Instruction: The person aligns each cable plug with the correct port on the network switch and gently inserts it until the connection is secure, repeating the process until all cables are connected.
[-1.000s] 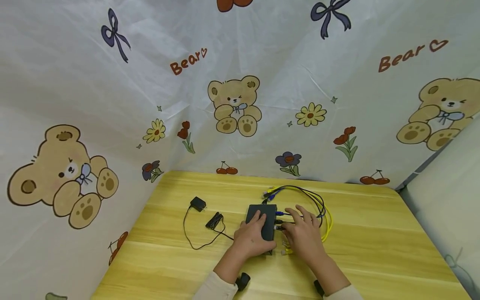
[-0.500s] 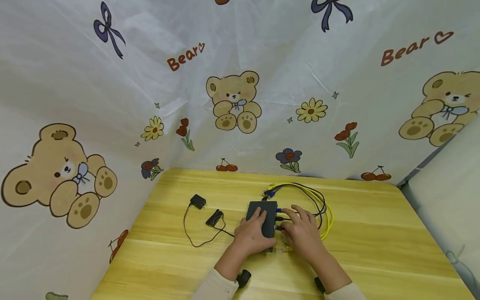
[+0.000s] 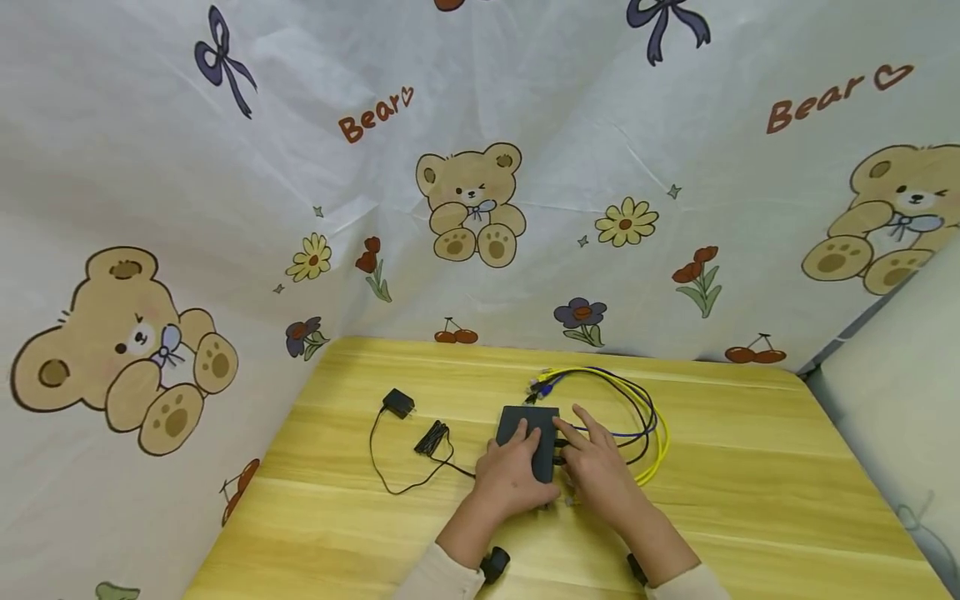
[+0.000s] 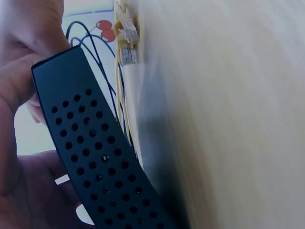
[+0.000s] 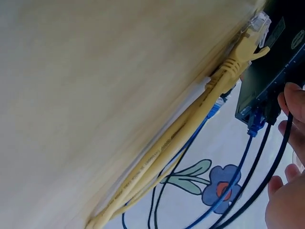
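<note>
My left hand (image 3: 513,479) grips a black network switch (image 3: 546,454), fingers spread over its top and thumb along the near right side. The left wrist view shows the switch's perforated end (image 4: 97,157) with the hand beside and around it. My right hand (image 3: 600,479) is at the port side, its fingertips against the edge. In the right wrist view its thumb and finger pinch a black network cable (image 5: 279,152) right at a port. Next to it, another black cable (image 5: 255,164) and a blue cable (image 5: 243,157) are plugged in. My fingers hide the pinched plug.
Yellow network cables (image 3: 662,450) loop to the right of the switch; loose clear plugs (image 5: 259,24) lie by its near end. Loose blue and black cable ends (image 3: 546,389) lie behind it. To the left sit a power adapter (image 3: 398,403) and its bundled cord (image 3: 431,438).
My right hand has moved left, closer to the switch, and its index fingertip has gone from the blue plug to the switch's edge. The left hand keeps its grip.
</note>
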A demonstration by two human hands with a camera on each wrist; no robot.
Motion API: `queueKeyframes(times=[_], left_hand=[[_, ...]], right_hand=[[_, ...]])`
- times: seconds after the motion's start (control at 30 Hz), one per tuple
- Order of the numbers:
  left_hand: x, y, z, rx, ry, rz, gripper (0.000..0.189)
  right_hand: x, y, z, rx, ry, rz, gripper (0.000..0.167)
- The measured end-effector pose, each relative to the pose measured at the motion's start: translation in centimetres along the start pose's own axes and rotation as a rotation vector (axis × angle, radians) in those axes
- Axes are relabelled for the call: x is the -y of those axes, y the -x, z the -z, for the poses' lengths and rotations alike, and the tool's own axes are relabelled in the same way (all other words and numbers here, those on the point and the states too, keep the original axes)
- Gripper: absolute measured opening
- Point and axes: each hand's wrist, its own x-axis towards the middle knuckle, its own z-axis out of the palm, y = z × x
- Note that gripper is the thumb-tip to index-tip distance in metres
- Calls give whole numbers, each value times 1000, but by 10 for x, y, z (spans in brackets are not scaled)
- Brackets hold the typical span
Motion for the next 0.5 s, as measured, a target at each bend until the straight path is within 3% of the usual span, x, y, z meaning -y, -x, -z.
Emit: queueKeyframes(times=[0.13,0.3,0.5], left_hand=[[1,-1,-2,8,32,-10,91],[6,5,-1,29,87,28,99],[7,13,-3,70,31,27,110]], right_hand=[[-1,1,0,-13,-23,-38,12],[-4,1,-3,-83,-38,-61,13],[-8,-1,-4,-101,-9,-78,13]])
